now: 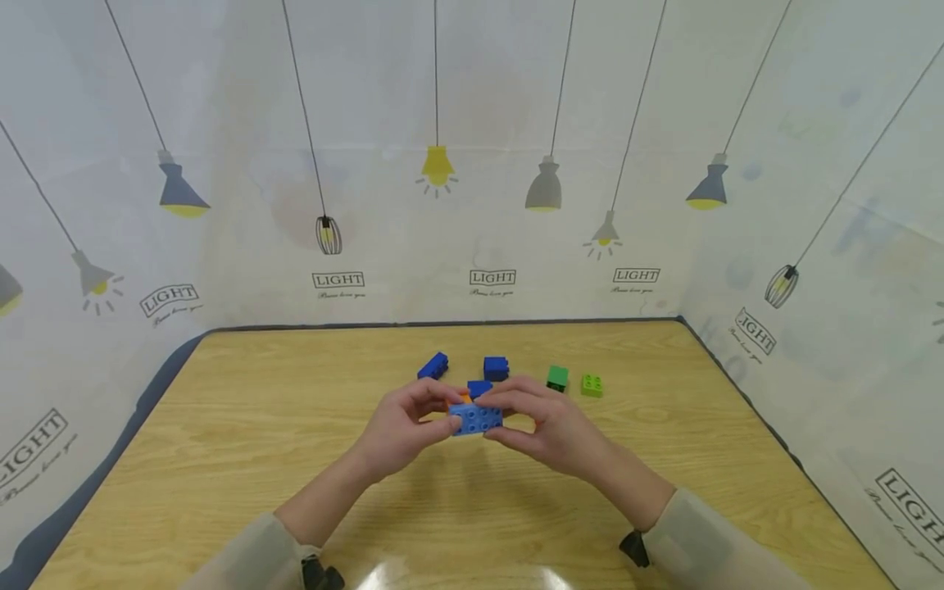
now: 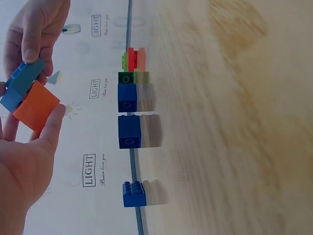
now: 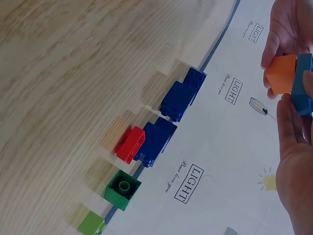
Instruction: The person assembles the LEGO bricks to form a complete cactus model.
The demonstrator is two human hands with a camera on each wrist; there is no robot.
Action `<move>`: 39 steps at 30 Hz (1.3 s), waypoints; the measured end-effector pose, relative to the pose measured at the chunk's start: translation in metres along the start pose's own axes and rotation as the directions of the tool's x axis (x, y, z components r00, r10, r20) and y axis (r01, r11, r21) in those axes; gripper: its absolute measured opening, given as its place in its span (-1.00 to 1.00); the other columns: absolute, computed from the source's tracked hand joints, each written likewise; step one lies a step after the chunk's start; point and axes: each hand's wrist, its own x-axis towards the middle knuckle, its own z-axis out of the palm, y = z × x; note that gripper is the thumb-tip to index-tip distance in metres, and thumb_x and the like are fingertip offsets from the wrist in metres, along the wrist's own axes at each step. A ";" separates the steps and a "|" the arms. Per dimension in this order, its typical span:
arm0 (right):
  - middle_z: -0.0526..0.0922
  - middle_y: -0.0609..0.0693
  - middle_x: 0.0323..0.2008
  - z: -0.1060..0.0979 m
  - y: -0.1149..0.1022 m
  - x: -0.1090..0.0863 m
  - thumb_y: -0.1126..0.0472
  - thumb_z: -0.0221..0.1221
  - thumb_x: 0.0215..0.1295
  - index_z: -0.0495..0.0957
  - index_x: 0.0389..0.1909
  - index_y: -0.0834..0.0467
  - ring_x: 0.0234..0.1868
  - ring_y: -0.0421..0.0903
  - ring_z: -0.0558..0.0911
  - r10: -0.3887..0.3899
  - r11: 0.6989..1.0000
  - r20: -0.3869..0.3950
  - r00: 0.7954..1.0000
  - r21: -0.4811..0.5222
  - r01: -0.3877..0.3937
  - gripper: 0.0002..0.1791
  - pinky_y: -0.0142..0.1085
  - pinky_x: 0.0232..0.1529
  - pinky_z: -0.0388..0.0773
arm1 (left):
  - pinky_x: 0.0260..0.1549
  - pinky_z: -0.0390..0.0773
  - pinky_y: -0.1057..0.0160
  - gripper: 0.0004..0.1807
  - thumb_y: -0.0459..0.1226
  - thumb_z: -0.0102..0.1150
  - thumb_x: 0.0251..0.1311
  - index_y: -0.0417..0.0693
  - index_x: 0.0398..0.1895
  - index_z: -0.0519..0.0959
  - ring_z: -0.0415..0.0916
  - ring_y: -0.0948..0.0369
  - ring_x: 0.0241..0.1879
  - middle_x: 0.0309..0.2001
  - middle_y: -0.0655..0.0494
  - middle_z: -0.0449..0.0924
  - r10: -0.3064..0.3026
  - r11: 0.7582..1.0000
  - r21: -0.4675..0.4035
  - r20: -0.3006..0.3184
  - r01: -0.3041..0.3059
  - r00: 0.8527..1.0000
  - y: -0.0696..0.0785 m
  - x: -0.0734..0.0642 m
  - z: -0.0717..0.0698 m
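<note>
A light blue building brick (image 1: 479, 419) is held up in front, its studded face toward the head camera. An orange brick (image 2: 38, 106) sits against its back side, mostly hidden behind it in the head view. My left hand (image 1: 404, 428) pinches the pair at the left end, thumb on the light blue brick and fingers reaching round to the orange one. From the other side my right hand (image 1: 555, 424) grips the right end of the light blue brick between thumb and fingers. Both hands are above the table (image 1: 258, 410).
Beyond the hands stand several dark blue bricks (image 1: 496, 369). To their right are a green brick (image 1: 557, 378) and a lime green brick (image 1: 592, 385). A red brick (image 3: 130, 144) shows among them in the right wrist view. A printed cloth wall (image 1: 398, 246) borders the table.
</note>
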 end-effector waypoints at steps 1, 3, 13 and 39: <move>0.74 0.04 0.12 0.000 0.000 0.000 0.34 0.54 0.28 0.75 0.21 0.14 0.14 0.01 0.76 -0.003 1.000 0.000 1.000 -0.001 0.003 -0.53 -0.30 -0.05 0.83 | 0.05 0.78 0.31 -0.73 -0.37 0.37 0.46 -0.28 0.13 0.65 0.67 -0.04 0.24 0.35 -0.33 0.61 0.000 1.000 0.000 0.001 0.000 1.000 0.001 0.000 0.000; 0.75 0.04 0.12 0.000 0.000 0.000 0.35 0.54 0.28 0.74 0.22 0.14 0.14 0.00 0.76 -0.005 1.000 0.000 1.000 -0.001 0.005 -0.52 -0.35 -0.04 0.81 | 0.04 0.78 0.31 -0.73 -0.38 0.37 0.45 -0.28 0.14 0.65 0.67 -0.04 0.23 0.35 -0.32 0.62 0.002 1.000 0.002 0.000 -0.002 1.000 0.002 0.000 0.000; 0.75 0.03 0.12 0.000 0.000 0.002 0.34 0.54 0.28 0.75 0.19 0.14 0.15 0.01 0.76 -0.006 1.000 -0.011 1.000 -0.001 0.006 -0.55 -0.24 -0.02 0.84 | 0.10 0.77 0.30 -0.68 -0.33 0.41 0.45 -0.26 0.18 0.64 0.64 -0.05 0.31 0.41 -0.28 0.58 -0.048 0.998 -0.027 -0.003 0.048 0.999 0.004 0.001 0.001; 0.75 0.04 0.13 0.001 0.004 0.002 0.35 0.53 0.31 0.74 0.22 0.15 0.06 -0.06 0.78 0.008 1.000 -0.023 1.000 0.009 -0.008 -0.54 -0.33 -0.06 0.82 | 0.16 0.79 0.19 -0.63 -0.26 0.45 0.44 -0.11 0.24 0.66 0.56 -0.14 0.42 0.47 -0.06 0.53 -0.094 0.995 -0.029 -0.005 0.093 0.996 0.004 0.003 0.005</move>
